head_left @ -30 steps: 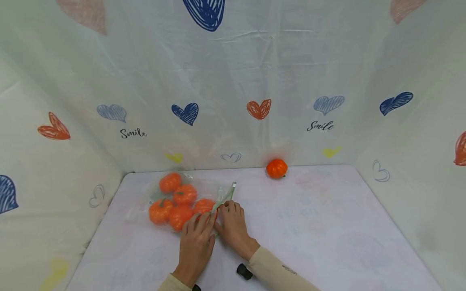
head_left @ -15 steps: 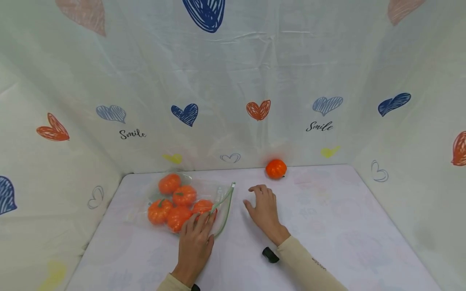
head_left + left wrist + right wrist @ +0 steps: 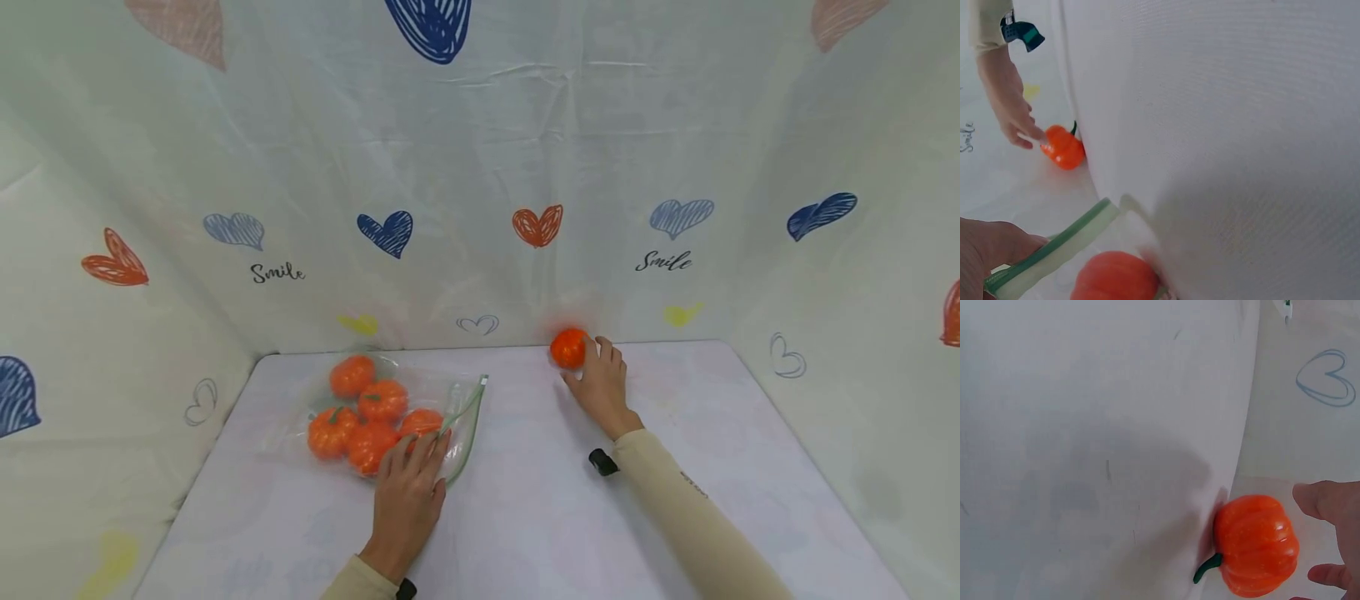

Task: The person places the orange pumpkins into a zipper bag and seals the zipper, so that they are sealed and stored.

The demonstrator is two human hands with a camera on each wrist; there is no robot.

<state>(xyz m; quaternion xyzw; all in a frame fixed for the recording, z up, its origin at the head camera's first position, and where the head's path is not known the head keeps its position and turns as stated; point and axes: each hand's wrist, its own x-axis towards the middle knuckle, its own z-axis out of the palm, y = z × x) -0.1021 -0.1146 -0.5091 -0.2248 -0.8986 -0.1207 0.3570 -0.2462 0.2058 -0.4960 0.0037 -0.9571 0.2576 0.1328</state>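
Observation:
On the left of the table lies a clear zip bag (image 3: 474,433) with a green-edged mouth, holding several small orange toy pumpkins (image 3: 383,401). My left hand (image 3: 408,496) is at its near mouth corner, fingers over the upper lip. In the left wrist view the green-edged strip (image 3: 1054,250) runs across that hand's thumb. Another toy pumpkin (image 3: 567,348), with a dark green stem, sits at the table's back edge. My right hand (image 3: 602,387) is just right of it, fingers spread and slightly bent. The right wrist view shows a gap between that pumpkin (image 3: 1257,545) and the fingers (image 3: 1316,499).
A white-covered table (image 3: 525,517) carries everything. Pale curtain walls (image 3: 465,142) printed with hearts rise behind it and at both sides; the lone pumpkin is close against the back one. Black wrist devices (image 3: 603,462) are worn below both hands.
My right hand has left the bag's mouth and moved right and back to the lone pumpkin. The bag's mouth now shows a gap between its lips. My left hand has stayed at the bag.

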